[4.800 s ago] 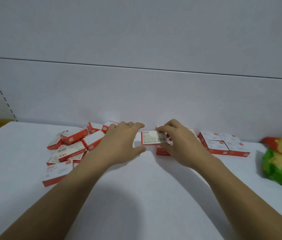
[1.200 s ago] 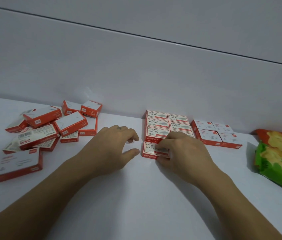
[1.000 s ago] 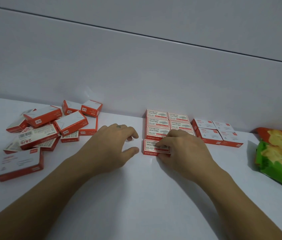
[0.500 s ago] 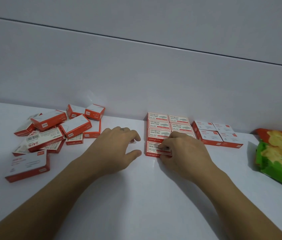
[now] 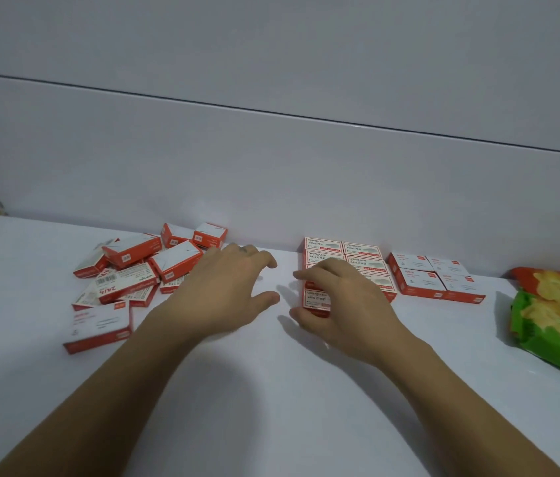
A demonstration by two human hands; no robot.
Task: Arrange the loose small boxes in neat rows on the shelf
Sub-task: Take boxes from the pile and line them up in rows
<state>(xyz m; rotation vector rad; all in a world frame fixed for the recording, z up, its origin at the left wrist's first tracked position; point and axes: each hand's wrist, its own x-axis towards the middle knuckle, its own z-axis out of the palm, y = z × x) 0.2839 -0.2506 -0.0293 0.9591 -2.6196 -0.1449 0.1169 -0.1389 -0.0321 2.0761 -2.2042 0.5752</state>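
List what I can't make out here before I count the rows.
All head view.
- neat block: its front boxes are covered by the right hand; count unclear.
- front box in that hand's grip: only its left end shows.
- loose pile: boxes overlap, and the left hand hides its right side.
- snack bag: cut off by the right edge.
- box print: mostly too small.

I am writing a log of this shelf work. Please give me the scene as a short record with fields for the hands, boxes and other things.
left hand: open, holds nothing, just right of the pile
right hand: grips the front box
front box: flat on the shelf, near end of the rows
rows: two neat columns reaching the wall
pile: loose boxes, jumbled, left side
block: four boxes show, right of the rows
bag: green and red, far right
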